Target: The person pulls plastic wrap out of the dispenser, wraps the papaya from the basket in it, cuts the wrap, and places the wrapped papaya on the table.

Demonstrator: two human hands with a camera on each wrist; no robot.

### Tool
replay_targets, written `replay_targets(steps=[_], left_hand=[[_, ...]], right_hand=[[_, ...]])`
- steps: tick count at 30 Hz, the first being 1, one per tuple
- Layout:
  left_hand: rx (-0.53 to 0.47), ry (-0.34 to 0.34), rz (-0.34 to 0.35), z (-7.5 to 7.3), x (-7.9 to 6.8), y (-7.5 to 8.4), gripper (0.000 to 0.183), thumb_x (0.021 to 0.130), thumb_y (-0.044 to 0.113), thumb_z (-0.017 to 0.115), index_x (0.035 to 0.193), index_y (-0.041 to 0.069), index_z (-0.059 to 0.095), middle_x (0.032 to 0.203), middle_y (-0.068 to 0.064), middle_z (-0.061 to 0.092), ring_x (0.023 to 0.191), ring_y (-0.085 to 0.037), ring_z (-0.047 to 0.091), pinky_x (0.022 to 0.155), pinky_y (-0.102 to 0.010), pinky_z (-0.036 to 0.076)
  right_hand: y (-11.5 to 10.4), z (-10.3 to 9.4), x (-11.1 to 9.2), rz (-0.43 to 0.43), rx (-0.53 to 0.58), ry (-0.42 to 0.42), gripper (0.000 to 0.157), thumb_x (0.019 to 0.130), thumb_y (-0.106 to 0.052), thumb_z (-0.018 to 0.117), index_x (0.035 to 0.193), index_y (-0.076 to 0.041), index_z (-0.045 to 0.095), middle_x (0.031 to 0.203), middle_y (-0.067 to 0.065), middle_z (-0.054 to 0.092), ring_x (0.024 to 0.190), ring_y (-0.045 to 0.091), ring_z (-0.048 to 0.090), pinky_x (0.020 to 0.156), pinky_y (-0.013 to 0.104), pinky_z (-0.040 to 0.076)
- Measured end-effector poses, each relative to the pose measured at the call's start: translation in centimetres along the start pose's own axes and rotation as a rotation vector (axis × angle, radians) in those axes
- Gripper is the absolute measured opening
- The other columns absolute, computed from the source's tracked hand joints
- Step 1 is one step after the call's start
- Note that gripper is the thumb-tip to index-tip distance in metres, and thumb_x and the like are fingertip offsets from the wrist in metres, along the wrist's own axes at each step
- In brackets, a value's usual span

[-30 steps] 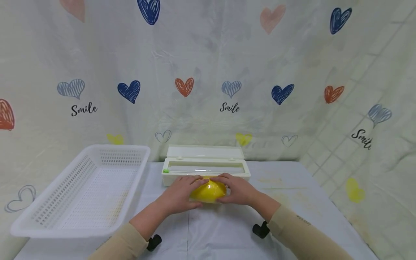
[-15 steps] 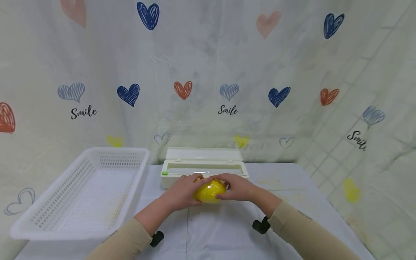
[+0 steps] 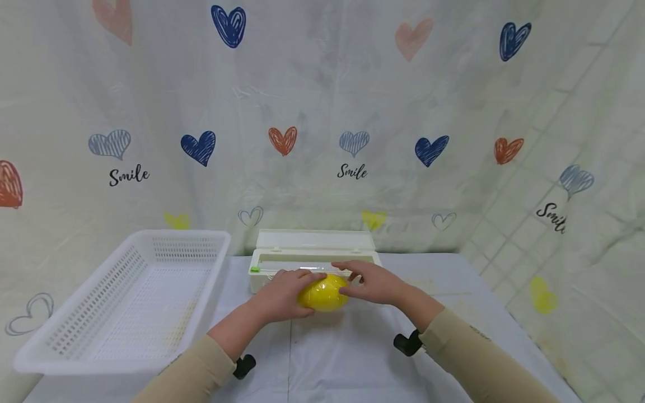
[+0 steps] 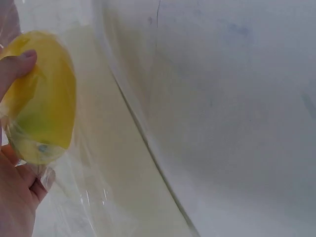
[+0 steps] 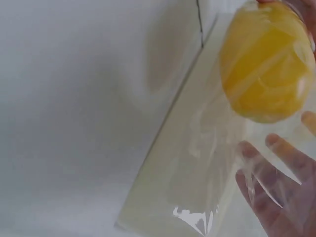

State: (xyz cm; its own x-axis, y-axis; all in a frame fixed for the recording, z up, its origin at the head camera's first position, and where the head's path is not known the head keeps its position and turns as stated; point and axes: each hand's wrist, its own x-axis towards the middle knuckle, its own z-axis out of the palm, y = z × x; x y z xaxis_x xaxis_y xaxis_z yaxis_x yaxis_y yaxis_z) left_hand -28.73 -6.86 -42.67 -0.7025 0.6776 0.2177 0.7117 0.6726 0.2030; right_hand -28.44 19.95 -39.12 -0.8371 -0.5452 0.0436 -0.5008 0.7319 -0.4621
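Observation:
A smooth yellow fruit [image 3: 325, 294] is held just in front of the cling film dispenser [image 3: 363, 257]; its exact kind is unclear. Clear cling film [image 5: 195, 215] covers the fruit and hangs in creases beside it. My left hand [image 3: 282, 296] grips the fruit's left side, the thumb [image 4: 22, 64] pressed on the film in the left wrist view. My right hand [image 3: 375, 284] is at the fruit's right side, its thumb close to the surface; contact is unclear. In the right wrist view its fingers [image 5: 291, 160] are spread and straight behind the film.
The dispenser's white lid [image 3: 314, 239] stands raised at the back, and a green tab [image 3: 255, 269] sits at its left end. A white plastic basket [image 3: 221, 274] occupies the table's left side. A white cloth [image 3: 342, 358] covers the table, with a heart-print curtain [image 3: 312, 84] behind.
My right hand has come away from the top of the fruit, shifting slightly right, and its fingers have straightened. My left hand keeps its hold on the fruit.

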Motion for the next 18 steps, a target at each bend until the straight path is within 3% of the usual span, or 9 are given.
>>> replay_targets(steps=[4,6,11,18], left_hand=[[-0.018,-0.029,-0.025,-0.3,0.2,-0.1,0.077,0.082,0.047,0.077,0.15,0.038,0.04,0.139,0.009,0.055,0.118,-0.013,0.054,0.097,-0.042,0.043],[-0.026,-0.041,-0.04,-0.6,0.2,-0.1,0.078,0.083,0.049,0.076,0.151,0.039,0.039,0.139,0.008,0.055,0.113,-0.014,0.055,0.094,-0.041,0.044],[-0.044,-0.07,-0.072,-1.4,0.4,-0.2,0.078,0.082,0.051,0.075,0.151,0.04,0.038,0.136,0.007,0.056,0.101,-0.013,0.052,0.087,-0.037,0.045],[-0.135,-0.093,-0.07,-2.1,0.7,-0.4,0.076,0.083,0.048,0.076,0.149,0.038,0.042,0.138,0.01,0.056,0.102,-0.011,0.053,0.09,-0.037,0.046]], right_hand=[[-0.2,-0.2,-0.5,0.016,-0.087,0.099,0.067,0.086,-0.061,0.066,0.146,-0.037,0.048,0.145,-0.007,0.049,0.122,0.023,0.055,0.096,0.051,0.048],[-0.5,0.0,-0.7,-0.047,-0.143,0.149,0.068,0.083,-0.062,0.068,0.144,-0.037,0.05,0.145,-0.006,0.05,0.125,0.024,0.053,0.096,0.052,0.048],[-0.4,1.3,-0.6,-0.301,-0.298,0.272,0.073,0.08,-0.059,0.075,0.144,-0.034,0.051,0.142,0.003,0.053,0.119,0.027,0.057,0.094,0.047,0.051],[0.6,3.0,-0.3,-0.414,-0.376,0.338,0.082,0.077,-0.061,0.077,0.147,-0.031,0.047,0.14,0.005,0.055,0.1,0.024,0.063,0.083,0.038,0.055]])
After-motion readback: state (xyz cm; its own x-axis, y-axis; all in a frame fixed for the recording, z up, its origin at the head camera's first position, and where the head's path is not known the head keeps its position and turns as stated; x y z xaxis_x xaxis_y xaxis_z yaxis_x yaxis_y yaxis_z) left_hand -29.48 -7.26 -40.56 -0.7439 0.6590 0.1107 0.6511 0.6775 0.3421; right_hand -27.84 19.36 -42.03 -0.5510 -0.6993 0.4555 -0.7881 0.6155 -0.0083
